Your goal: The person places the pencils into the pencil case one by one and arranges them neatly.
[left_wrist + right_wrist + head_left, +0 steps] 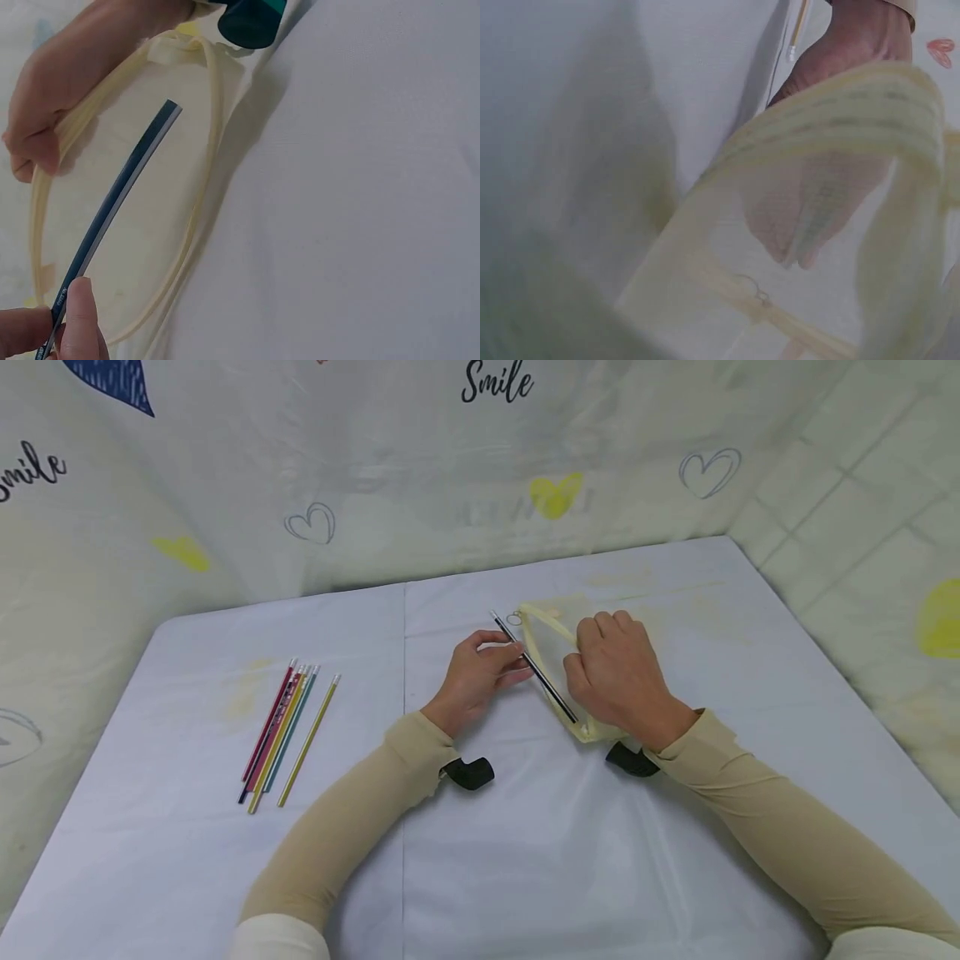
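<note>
My left hand point(477, 681) pinches a dark pencil with a pale stripe point(120, 187) between thumb and fingers. The pencil slants, its lower end within the mouth of a translucent mesh pouch with pale yellow trim point(547, 620). My right hand point(618, 672) grips the pouch's far edge with curled fingers, and the mouth gapes between both hands. In the right wrist view, the left hand shows blurrily through the mesh point(840, 105). A small metal ring point(513, 618) is at the pouch's upper corner.
On the left of the white-covered table point(487, 860) lie several coloured pencils point(279, 731) side by side, with a gold pencil point(309, 739) slightly apart. A printed cloth backdrop point(420, 468) hangs behind the table. Dark wrist devices point(470, 773) sit under both sleeves.
</note>
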Demonstrator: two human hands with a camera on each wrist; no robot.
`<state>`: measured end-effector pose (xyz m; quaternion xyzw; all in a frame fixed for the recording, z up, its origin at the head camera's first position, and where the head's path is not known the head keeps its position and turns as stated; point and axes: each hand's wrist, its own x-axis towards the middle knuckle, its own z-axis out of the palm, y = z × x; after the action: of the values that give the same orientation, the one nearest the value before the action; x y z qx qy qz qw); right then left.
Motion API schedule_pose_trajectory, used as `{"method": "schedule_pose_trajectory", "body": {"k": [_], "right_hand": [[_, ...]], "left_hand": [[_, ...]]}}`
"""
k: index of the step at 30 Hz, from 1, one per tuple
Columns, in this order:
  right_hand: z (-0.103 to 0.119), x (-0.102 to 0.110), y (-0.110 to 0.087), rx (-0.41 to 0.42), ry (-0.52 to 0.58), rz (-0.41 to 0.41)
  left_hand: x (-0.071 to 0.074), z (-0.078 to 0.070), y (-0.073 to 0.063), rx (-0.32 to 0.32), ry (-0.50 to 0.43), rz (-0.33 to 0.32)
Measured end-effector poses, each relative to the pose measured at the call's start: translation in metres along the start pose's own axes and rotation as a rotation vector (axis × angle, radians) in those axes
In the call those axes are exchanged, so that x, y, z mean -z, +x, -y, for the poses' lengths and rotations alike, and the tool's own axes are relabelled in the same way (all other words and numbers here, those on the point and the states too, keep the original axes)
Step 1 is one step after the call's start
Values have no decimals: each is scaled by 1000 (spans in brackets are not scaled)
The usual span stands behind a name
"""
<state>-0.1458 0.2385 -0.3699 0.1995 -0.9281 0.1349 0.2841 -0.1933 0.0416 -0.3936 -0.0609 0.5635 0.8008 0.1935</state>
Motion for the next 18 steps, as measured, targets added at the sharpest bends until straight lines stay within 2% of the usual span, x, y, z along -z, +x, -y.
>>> {"method": "schedule_pose_trajectory", "body": {"k": [7,18], "right_hand": [[1,2,1,-14,1,21],[0,2,-1,-9,-1,15]], "left_hand": [[-13,8,2,4,48,53],[-21,11,-1,21,86,85]]}}
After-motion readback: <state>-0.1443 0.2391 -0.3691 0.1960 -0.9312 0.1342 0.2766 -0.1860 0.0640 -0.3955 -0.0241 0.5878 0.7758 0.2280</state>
